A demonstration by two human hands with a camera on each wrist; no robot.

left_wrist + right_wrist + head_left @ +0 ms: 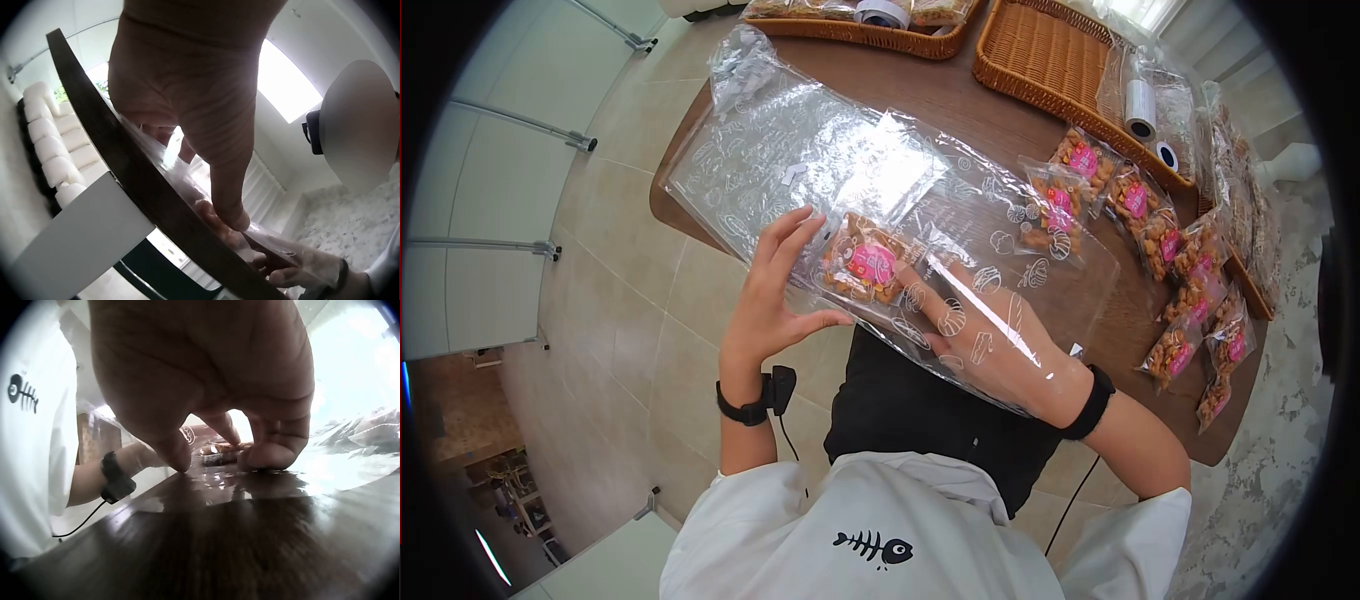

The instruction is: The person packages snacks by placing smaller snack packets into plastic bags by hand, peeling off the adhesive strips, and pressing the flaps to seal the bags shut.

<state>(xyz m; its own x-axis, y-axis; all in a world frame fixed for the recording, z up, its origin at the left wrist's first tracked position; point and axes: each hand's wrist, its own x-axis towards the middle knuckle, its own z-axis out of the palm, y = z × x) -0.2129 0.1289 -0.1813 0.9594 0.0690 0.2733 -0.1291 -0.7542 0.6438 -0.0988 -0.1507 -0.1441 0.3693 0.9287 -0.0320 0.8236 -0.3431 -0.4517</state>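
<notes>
A large clear plastic bag (730, 180) printed with white bread drawings lies across the tabletop. Inside it sits a small snack packet (865, 262) with a pink label and brown pieces. My right hand (1000, 330) reaches inside the bag from its right end, its fingertips at the packet's right edge, its thumb lower and apart from the packet. On the bag's near left side rests my left hand (775, 285), fingers extended beside the packet and thumb spread along the near edge. In the right wrist view, the packet (215, 453) shows beyond the right fingers.
Several similar snack packets (1138, 200) lie to the right on the wooden table (1120, 330). Behind them stands a wicker tray (1040, 55) holding rolls and plastic packaging at its right end. Another filled wicker tray (870, 35) is at the back. The table's near edge borders my lap.
</notes>
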